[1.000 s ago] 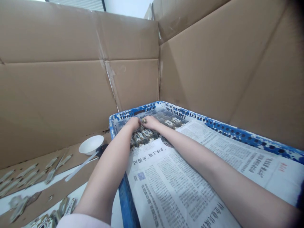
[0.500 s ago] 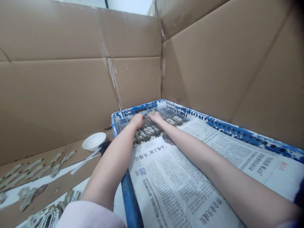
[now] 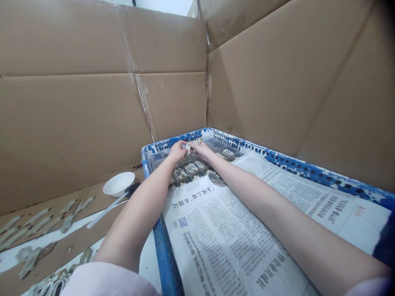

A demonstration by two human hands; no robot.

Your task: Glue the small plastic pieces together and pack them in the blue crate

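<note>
At the far end of the blue crate point(image 3: 169, 255), my left hand point(image 3: 177, 151) is closed in a pinch on a small whitish piece point(image 3: 187, 147). My right hand point(image 3: 201, 149) meets it from the right, fingers closed at the same piece. Several small gold-and-pale pieces point(image 3: 197, 141) show just behind the right fingers; whether that hand also grips them is unclear. Below both hands, a dark divided tray point(image 3: 182, 181) holds rows of small pale, ring-like pieces point(image 3: 194, 166) with light outlines. The tray's near part lies under a newspaper point(image 3: 212, 230).
To the left stand a white bowl point(image 3: 119, 184) and a pale stick point(image 3: 105, 211) leaning by a black object point(image 3: 132, 190). Several slim pale pieces point(image 3: 40, 216) lie on cardboard strips, with a heap of looped pieces point(image 3: 54, 283) nearer. Tall cardboard walls point(image 3: 173, 98) enclose the back and right.
My hands have come together and risen slightly, and a whitish piece now shows between the fingers. The view has shifted a little, moving the scene slightly left.
</note>
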